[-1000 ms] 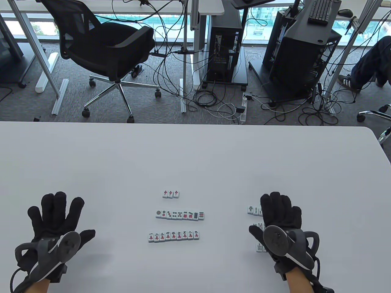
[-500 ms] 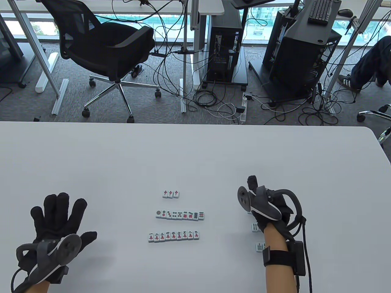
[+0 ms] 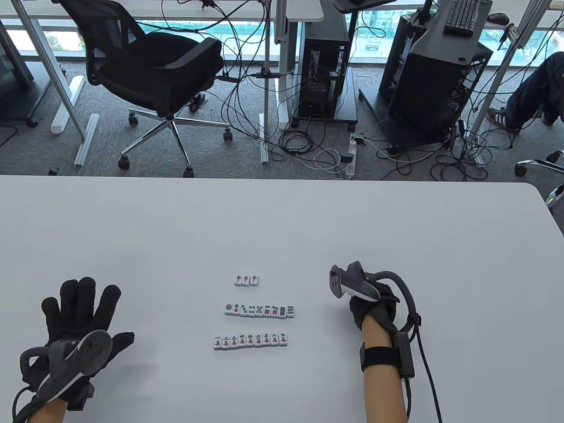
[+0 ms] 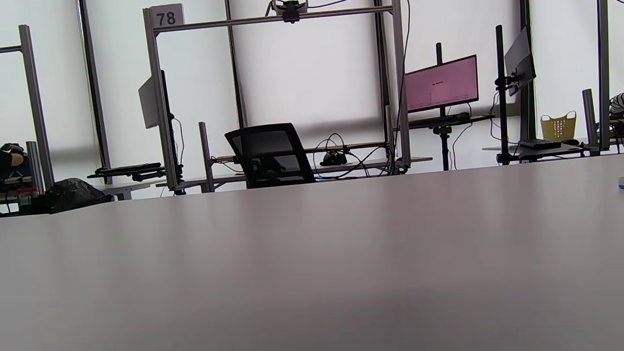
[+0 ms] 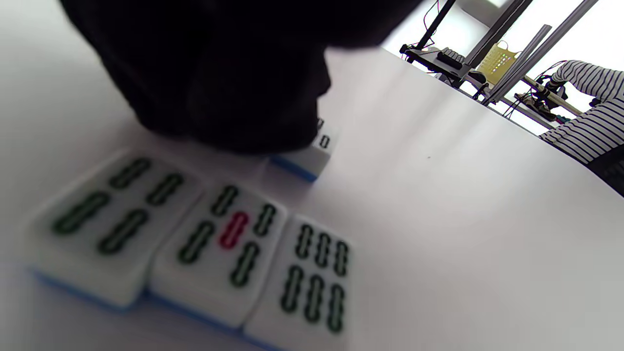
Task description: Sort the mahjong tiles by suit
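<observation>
Three sorted rows lie face up at mid-table: red dragon tiles (image 3: 246,280), a circles row (image 3: 259,310) and a characters row (image 3: 251,340). My left hand (image 3: 81,317) lies flat on the table at the left with its fingers spread, holding nothing. My right hand (image 3: 374,306) stands on its side to the right of the rows, fingers curled, and it hides the bamboo tiles in the table view. The right wrist view shows three bamboo tiles (image 5: 209,243) side by side in front. Behind them the gloved fingers (image 5: 219,73) close down on another bamboo tile (image 5: 312,153).
The white table (image 3: 282,220) has a rounded far right corner (image 3: 535,189). Beyond its far edge stand an office chair (image 3: 158,70), computer towers and cables on the floor. A seated person's leg (image 3: 533,88) shows at the far right.
My right hand has turned from flat onto its side, curled its fingers and slid left over the bamboo tiles, which it now hides in the table view. The left hand has barely moved.
</observation>
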A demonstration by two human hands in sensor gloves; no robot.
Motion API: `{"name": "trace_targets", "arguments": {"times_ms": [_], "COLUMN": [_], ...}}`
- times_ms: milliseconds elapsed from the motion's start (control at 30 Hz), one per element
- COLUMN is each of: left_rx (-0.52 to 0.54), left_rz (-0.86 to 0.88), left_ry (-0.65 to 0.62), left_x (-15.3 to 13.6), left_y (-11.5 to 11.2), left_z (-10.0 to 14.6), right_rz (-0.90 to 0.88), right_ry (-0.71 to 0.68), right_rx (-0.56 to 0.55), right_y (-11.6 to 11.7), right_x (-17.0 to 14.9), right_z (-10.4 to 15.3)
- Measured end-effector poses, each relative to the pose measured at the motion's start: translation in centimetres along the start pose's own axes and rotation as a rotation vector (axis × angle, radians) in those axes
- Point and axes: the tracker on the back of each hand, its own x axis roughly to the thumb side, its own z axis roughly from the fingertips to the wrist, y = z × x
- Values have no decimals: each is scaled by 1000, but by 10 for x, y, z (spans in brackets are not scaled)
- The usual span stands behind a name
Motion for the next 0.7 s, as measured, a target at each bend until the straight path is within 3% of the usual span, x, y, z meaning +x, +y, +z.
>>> {"name": "trace_targets", "arguments": {"times_ms": [233, 367, 500, 700], "left_rx": [-19, -14, -2, -7], "left_rz": [-23, -11, 1, -9], "left_ry": [-18, -19, -24, -38], "left_x": [4, 3, 4, 8], "left_y": [-3, -2, 1, 0], "left_z": [-1, 0, 0, 2], "right_rz": [52, 154, 69, -153], "right_ry": [-6, -15, -104, -393], "right_rx": [-60, -250, -417, -457], "right_y": [1, -8, -35, -66], "right_x": [9, 20, 51, 126], "right_z": [4, 18, 52, 126]}}
